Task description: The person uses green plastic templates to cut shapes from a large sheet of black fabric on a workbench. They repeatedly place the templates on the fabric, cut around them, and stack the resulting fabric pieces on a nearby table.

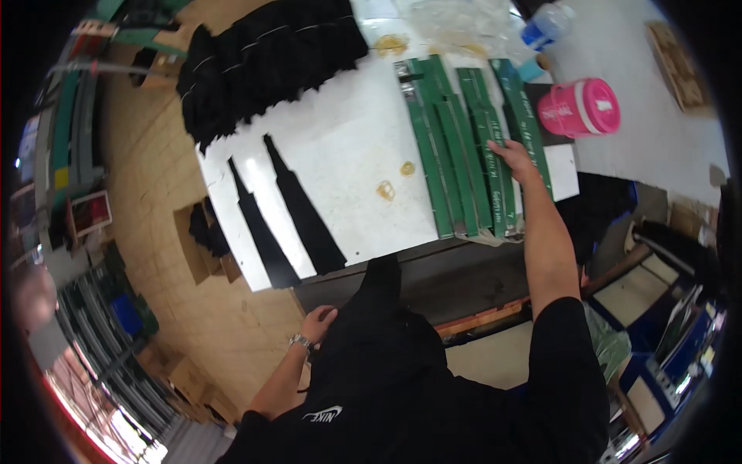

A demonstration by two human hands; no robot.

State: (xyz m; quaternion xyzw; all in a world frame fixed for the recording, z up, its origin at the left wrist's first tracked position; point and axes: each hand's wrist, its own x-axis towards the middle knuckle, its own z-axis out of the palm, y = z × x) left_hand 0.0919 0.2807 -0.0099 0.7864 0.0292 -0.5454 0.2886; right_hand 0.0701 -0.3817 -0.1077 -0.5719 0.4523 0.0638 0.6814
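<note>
My right hand (516, 161) is at the right edge of a long green strip (481, 116) with white handwriting on it. Its thumb lies over the strip's face, and the other fingers are partly hidden at its side. More green strips (444, 147) lie alongside, roughly parallel, on the white table (348, 162). My left hand (315, 325), with a metal watch at the wrist, hangs low beside my black-clothed leg. Its fingers are loosely bent and nothing shows in them. Two tapered black fabric pieces (305, 213) lie at the table's left front.
A row of black fabric bundles (270, 62) covers the table's far left. Beyond the strips stand a pink jug (578, 108), a plastic bottle (547, 27) and a clear plastic bag (464, 23). Rubber bands (386, 190) lie mid-table. A cardboard box (197, 247) stands on the floor at left.
</note>
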